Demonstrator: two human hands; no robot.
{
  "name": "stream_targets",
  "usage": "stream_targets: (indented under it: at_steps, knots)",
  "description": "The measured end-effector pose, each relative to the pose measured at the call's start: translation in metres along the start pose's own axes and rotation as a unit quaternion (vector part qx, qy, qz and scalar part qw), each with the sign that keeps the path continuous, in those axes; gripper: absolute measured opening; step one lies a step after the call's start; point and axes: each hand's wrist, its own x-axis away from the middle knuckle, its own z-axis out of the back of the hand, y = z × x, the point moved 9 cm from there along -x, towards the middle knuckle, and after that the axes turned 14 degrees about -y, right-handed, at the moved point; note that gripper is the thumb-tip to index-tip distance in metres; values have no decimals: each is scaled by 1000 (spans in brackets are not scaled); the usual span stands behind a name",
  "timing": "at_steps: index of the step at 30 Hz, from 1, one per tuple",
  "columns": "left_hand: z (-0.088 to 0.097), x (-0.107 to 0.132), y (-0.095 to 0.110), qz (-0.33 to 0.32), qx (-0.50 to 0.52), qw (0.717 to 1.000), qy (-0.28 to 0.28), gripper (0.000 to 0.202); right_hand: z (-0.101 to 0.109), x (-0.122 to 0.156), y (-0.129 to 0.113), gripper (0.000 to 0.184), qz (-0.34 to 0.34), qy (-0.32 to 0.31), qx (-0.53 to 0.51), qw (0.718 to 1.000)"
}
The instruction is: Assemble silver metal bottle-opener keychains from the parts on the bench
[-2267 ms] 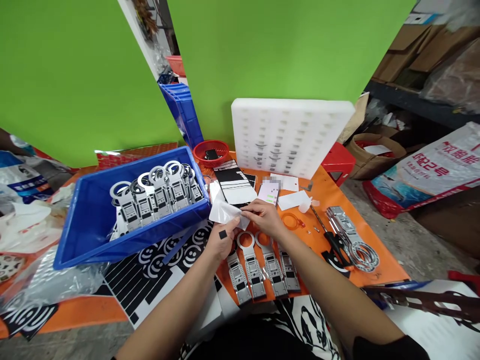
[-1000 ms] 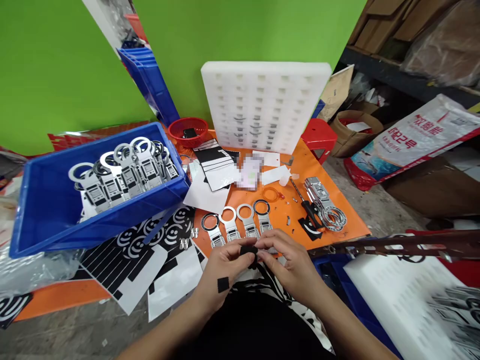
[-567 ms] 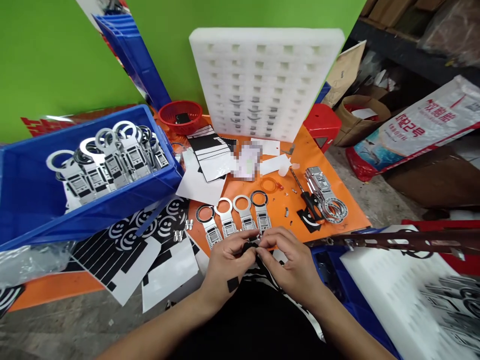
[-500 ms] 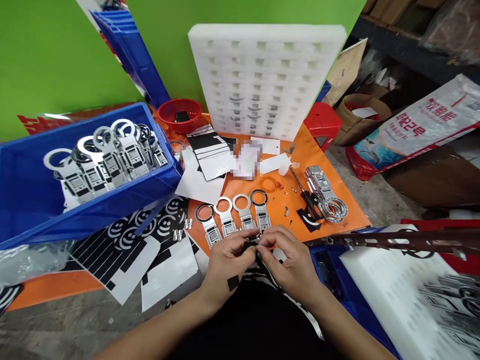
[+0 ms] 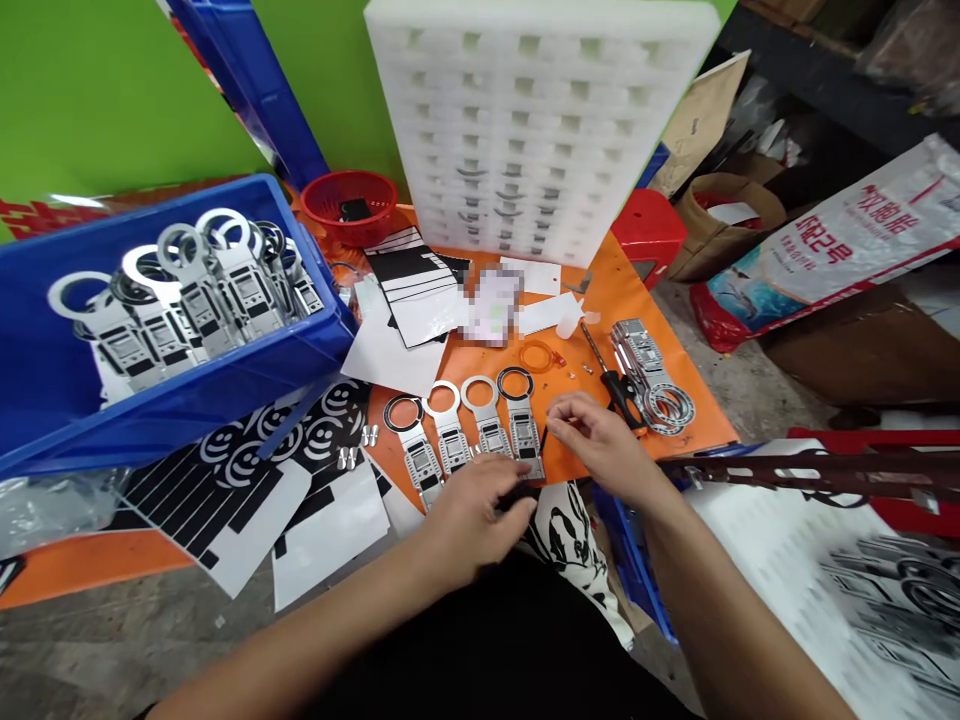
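Several flat silver metal parts with ring ends (image 5: 491, 437) lie side by side on the orange tabletop. My left hand (image 5: 480, 515) is closed just in front of their lower ends, thumb and fingers around a small black piece (image 5: 517, 495) that is mostly hidden. To the right of the row, my right hand (image 5: 600, 440) hovers with its fingers pinched together. A thin black strip (image 5: 544, 437) shows at those fingertips. A screwdriver (image 5: 619, 390) with a black handle lies beyond the right hand, beside a stack of similar silver parts (image 5: 645, 365).
At left stands a blue bin (image 5: 225, 375) of silver parts. Black sticker sheets (image 5: 217, 510) overlap the table's front left. A white foam block (image 5: 540, 120) with slots leans at the back, near a red basket (image 5: 349, 225). An orange ring of tubing (image 5: 536, 355) lies mid-table.
My hands were together near the table edge and have moved apart. The right hand has gone up and right over the table; the left has shifted slightly left and down.
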Motion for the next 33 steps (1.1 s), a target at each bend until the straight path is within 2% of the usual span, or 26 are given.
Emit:
stream_targets:
  at_steps: [2, 3, 7, 18, 33]
  knots:
    - [-13, -2, 19, -90, -147, 985, -29, 14, -1, -14, 17, 18, -21, -50, 14, 998]
    - [-19, -3, 23, -108, -201, 973, -36, 13, -2, -18, 23, 19, -25, -66, 22, 997]
    - [-29, -7, 24, -105, -311, 943, -53, 15, -5, -23, 34, 18, -33, -74, 30, 996]
    - [-30, -10, 21, -91, -333, 936, -63, 18, -8, -25, 36, 15, -56, -71, 32, 995]
    - [-30, -10, 20, -76, -326, 940, -72, 16, -8, -24, 34, 17, -50, -62, 36, 996]
